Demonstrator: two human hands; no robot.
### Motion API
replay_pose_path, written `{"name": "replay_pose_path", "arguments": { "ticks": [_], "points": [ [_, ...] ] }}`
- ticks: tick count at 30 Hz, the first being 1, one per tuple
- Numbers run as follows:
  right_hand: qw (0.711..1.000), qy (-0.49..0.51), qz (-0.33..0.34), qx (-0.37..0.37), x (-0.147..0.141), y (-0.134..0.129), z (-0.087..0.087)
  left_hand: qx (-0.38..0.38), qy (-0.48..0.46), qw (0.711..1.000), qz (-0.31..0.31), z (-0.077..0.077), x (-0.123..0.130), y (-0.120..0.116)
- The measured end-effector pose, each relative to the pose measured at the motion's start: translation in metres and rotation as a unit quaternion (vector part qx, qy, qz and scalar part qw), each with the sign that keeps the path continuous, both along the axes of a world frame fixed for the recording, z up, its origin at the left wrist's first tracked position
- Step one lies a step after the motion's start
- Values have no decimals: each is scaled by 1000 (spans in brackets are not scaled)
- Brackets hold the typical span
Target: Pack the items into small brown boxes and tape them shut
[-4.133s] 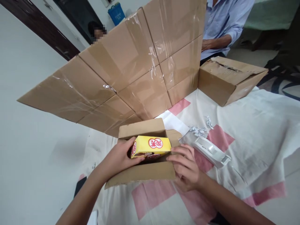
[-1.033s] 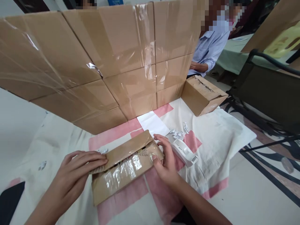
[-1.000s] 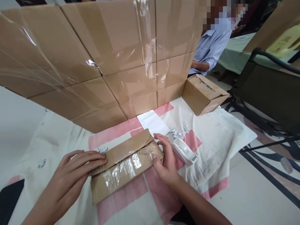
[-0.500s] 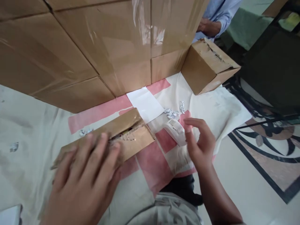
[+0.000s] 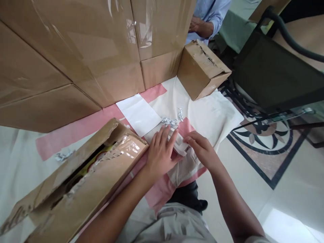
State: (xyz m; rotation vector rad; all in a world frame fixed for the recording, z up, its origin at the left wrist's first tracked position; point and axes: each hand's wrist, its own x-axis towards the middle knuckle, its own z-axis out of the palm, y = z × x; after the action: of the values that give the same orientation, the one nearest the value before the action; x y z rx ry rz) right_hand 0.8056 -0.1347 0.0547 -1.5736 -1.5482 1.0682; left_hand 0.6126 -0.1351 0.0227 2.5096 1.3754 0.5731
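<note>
A small white plastic device [image 5: 180, 145] with a rounded body lies on the cloth; its exact kind is hard to make out. My left hand [image 5: 162, 148] rests over its left side, fingers bent across the top and thumb along the near edge. At its right edge is my right hand [image 5: 202, 150], with thumb and index finger pinched together; whatever is between them is too small to tell. Dark print shows on the device near those fingertips. Just beyond it lies a heap of crumpled silvery-white scraps [image 5: 169, 121]. Left of my left forearm, a torn-open cardboard box [image 5: 101, 175] shows yellow and red items inside.
Large taped cartons [image 5: 106, 57] form a wall at the back. White paper [image 5: 138, 113] lies before them on the pink-and-white cloth [image 5: 202, 113]. A smaller carton [image 5: 199, 72] stands back right, near another person's hands [image 5: 202, 27]. A dark chair [image 5: 275, 67] stands right.
My left hand has left the cardboard box and moved right onto the white device. My right fingers have closed at its edge. The view has shifted, and the box's torn opening shows more.
</note>
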Motion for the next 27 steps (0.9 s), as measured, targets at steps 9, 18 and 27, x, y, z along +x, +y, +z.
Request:
{"name": "replay_pose_path", "arguments": {
  "ticks": [9,18,27],
  "points": [
    [998,-46,25,-47,-1,4,0,14,-121,993,0,-20,7,-1],
    [994,11,-78,-72,-2,-20,18,8,-119,993,17,-17,5,-2],
    [978,161,-102,-85,2,-42,-5,41,-120,991,32,-20,9,-1]
  ]
}}
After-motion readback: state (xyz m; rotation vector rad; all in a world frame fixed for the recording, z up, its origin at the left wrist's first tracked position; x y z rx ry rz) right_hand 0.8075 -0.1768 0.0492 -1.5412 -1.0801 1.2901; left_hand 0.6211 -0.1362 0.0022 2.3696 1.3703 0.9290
